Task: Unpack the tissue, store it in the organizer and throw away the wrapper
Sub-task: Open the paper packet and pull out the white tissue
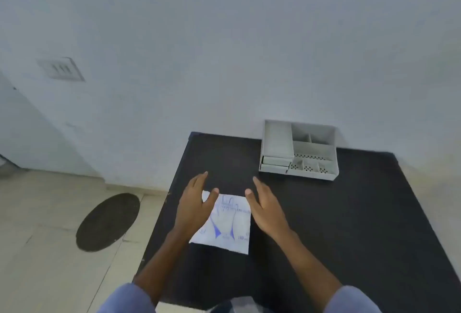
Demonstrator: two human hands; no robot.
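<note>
holding my left hand and right hand open either side of the tissue pack, flat near the tabletop's left edge, left hand overlapping it, grey organizer at the far edge

Being counted on one black table: one wrapped tissue pack, one grey organizer, and two open hands, left hand and right hand.

White blue-printed tissue pack, black table, grey organizer
</note>
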